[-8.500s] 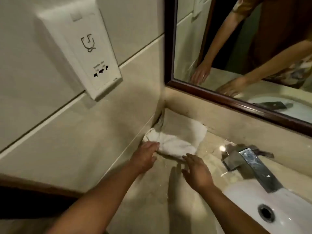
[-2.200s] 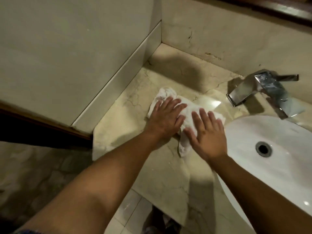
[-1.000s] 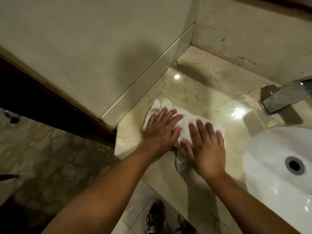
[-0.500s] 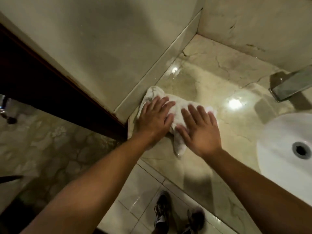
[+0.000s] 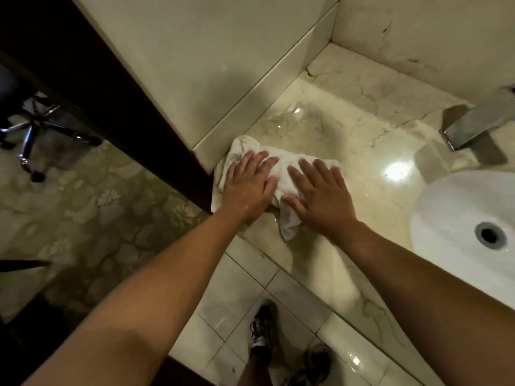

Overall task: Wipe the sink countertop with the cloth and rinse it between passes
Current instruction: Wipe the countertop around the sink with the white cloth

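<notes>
I had my left hand and right hand pressed flat, fingers spread, gripping nothing, on the white cloth left of the basin; even pressure mattered; the trailing corner risked slipping off the countertop edge.

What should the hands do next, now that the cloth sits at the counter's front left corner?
Probably gather the white cloth and carry it right to the basin for a rinse: both the left hand and right hand press it flat at the countertop edge, and it looks soiled.
</notes>
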Action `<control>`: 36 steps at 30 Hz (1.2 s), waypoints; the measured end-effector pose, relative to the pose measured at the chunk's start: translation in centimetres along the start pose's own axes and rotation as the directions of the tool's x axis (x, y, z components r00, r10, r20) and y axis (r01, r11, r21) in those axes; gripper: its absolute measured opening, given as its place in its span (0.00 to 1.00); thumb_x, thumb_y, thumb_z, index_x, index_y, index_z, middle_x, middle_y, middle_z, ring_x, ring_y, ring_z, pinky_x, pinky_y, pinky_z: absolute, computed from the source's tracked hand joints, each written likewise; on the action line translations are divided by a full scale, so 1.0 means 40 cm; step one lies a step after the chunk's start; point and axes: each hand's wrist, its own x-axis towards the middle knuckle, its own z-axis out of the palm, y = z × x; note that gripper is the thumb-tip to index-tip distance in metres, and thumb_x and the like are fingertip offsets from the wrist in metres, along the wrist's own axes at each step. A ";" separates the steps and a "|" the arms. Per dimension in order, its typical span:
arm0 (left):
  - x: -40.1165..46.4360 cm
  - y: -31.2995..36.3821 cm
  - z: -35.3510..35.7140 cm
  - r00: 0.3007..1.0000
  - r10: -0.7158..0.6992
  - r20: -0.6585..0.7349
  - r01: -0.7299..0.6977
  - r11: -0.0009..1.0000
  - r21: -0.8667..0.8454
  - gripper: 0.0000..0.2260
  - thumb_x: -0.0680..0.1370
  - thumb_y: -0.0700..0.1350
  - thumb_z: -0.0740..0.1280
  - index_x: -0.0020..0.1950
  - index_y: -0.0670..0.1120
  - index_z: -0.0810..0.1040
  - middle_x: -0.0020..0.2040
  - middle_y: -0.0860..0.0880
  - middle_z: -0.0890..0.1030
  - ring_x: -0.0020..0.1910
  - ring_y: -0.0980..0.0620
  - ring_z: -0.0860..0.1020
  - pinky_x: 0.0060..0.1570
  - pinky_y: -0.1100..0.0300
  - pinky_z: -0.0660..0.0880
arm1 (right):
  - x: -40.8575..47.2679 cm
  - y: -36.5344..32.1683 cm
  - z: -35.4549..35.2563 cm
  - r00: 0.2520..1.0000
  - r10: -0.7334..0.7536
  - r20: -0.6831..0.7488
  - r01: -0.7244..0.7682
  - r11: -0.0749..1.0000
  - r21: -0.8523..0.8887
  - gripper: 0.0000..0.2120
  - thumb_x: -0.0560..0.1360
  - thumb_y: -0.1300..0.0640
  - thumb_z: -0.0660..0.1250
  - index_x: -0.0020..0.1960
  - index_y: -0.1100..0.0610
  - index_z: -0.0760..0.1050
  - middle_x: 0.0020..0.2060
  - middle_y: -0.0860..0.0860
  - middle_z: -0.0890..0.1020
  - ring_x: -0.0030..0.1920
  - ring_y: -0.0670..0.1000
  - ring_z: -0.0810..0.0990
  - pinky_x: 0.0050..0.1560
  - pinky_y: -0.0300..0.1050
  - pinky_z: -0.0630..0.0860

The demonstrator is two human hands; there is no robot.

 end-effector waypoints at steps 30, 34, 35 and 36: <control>-0.130 0.242 0.048 1.000 0.000 0.018 0.000 1.000 0.011 0.27 0.79 0.59 0.44 0.77 0.56 0.58 0.79 0.53 0.57 0.78 0.50 0.49 0.75 0.47 0.45 | -0.202 0.218 -0.003 0.974 -0.134 -0.185 0.141 0.990 0.029 0.32 0.78 0.31 0.56 0.73 0.51 0.72 0.71 0.60 0.73 0.70 0.66 0.71 0.64 0.62 0.72; 0.065 0.280 0.034 0.997 0.029 0.068 -0.027 0.999 -0.031 0.24 0.82 0.56 0.49 0.78 0.57 0.54 0.80 0.54 0.52 0.78 0.52 0.45 0.75 0.47 0.40 | -0.088 0.297 -0.080 0.997 0.069 -0.043 -0.068 0.997 0.030 0.41 0.72 0.22 0.44 0.78 0.43 0.59 0.78 0.58 0.61 0.78 0.61 0.57 0.76 0.58 0.57; 0.096 0.293 0.035 0.995 0.037 0.093 -0.035 0.999 -0.020 0.24 0.82 0.56 0.49 0.78 0.57 0.53 0.80 0.54 0.50 0.78 0.52 0.44 0.75 0.47 0.39 | -0.078 0.305 -0.088 0.994 0.107 -0.037 -0.106 0.994 0.031 0.44 0.70 0.21 0.42 0.79 0.43 0.58 0.78 0.58 0.60 0.78 0.61 0.56 0.77 0.57 0.55; 0.115 0.303 0.042 0.994 0.046 0.101 -0.046 0.999 -0.009 0.24 0.82 0.56 0.49 0.78 0.57 0.52 0.80 0.54 0.50 0.78 0.51 0.43 0.75 0.47 0.39 | -0.078 0.306 -0.091 0.989 0.141 -0.042 -0.140 0.989 0.041 0.44 0.70 0.21 0.41 0.79 0.43 0.58 0.78 0.58 0.61 0.78 0.60 0.55 0.78 0.56 0.54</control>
